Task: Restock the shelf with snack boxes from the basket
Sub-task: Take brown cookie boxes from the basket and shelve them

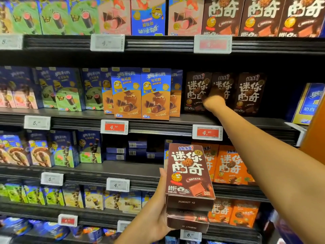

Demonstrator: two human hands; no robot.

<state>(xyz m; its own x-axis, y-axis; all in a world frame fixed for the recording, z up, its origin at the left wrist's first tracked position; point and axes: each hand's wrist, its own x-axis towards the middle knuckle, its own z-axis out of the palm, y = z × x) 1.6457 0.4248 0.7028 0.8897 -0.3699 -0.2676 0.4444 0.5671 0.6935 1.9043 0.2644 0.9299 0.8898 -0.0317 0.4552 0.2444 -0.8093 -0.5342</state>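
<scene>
My left hand (158,208) grips a stack of brown cookie boxes (189,175) upright in front of the lower shelves; a second brown box (187,221) shows beneath the front one. My right hand (213,99) reaches deep into the middle shelf (175,118), its fingers lying against the front of the middle brown cookie box (222,88) in a row of three. Shadow darkens the fingers, so I cannot tell whether they hold that box. The basket is out of sight.
Blue and orange cone-snack boxes (140,94) stand left of the brown row. Orange cookie boxes (232,164) fill the shelf below. More brown boxes (260,16) sit on the top shelf. Price tags (207,132) line the shelf edges. A blue box (311,103) leans at far right.
</scene>
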